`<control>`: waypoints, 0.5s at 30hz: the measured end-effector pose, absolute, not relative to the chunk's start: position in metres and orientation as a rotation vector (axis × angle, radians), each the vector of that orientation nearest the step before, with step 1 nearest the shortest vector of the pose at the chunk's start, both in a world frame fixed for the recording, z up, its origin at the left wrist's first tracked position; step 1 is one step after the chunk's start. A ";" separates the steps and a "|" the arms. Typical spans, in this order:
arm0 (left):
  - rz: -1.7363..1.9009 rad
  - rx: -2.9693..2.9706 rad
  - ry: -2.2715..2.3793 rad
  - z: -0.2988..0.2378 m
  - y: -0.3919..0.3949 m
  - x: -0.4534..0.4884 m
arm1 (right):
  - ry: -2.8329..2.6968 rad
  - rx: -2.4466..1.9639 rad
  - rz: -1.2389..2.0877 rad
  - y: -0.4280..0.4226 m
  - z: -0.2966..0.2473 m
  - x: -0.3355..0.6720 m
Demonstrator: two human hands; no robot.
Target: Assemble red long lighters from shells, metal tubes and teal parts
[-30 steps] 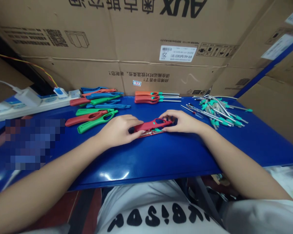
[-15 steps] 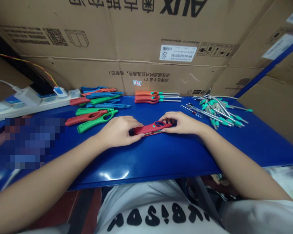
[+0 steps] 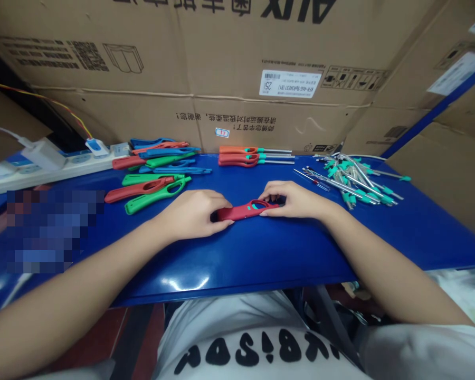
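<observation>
A red lighter casing (image 3: 239, 211) with a teal trigger in its finger loop lies level just over the table, between my hands. My left hand (image 3: 198, 214) grips its wide end between thumb and fingers. At the loop end, my right hand (image 3: 293, 199) pinches it with thumb below and fingers behind. The casing's two halves appear pressed together along the near edge. Beyond it lie assembled long-nosed lighters (image 3: 237, 158) in orange and red. To the left are loose casing halves (image 3: 152, 195) in green, red and blue. Metal lighter tubes (image 3: 356, 182) with teal parts are heaped on the right.
A large cardboard box (image 3: 150, 68) walls off the back of the blue table (image 3: 221, 258). A white power strip (image 3: 71, 168) with plugged-in chargers runs along the back left. Several thin wired pieces (image 3: 312, 179) lie near my right hand.
The gap along the casing's near edge, where inner parts showed, has closed. The teal trigger now shows inside the loop. Both hands stay in nearly the same place.
</observation>
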State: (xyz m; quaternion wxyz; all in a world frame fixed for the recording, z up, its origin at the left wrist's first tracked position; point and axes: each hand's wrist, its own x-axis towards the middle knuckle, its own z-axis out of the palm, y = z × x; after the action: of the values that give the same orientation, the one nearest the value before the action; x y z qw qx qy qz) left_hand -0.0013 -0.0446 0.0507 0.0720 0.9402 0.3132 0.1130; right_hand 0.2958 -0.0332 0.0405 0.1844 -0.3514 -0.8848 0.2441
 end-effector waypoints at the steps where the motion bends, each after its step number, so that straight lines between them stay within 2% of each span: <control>1: 0.335 2.819 0.947 0.051 -0.045 -0.001 | -2.496 -0.990 0.683 -0.033 0.041 0.296; 10: 0.310 2.732 0.969 0.053 -0.045 0.001 | -2.543 -0.999 0.610 -0.034 0.042 0.293; 15: 0.250 2.830 1.058 0.051 -0.051 0.007 | -2.618 -1.044 0.452 -0.038 0.042 0.287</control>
State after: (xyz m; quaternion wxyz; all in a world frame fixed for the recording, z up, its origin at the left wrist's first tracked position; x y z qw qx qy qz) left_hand 0.0074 -0.0514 0.0505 0.0548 0.9321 0.3485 0.0823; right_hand 0.2873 -0.0381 0.0422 0.1433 -0.3619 -0.9077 0.1568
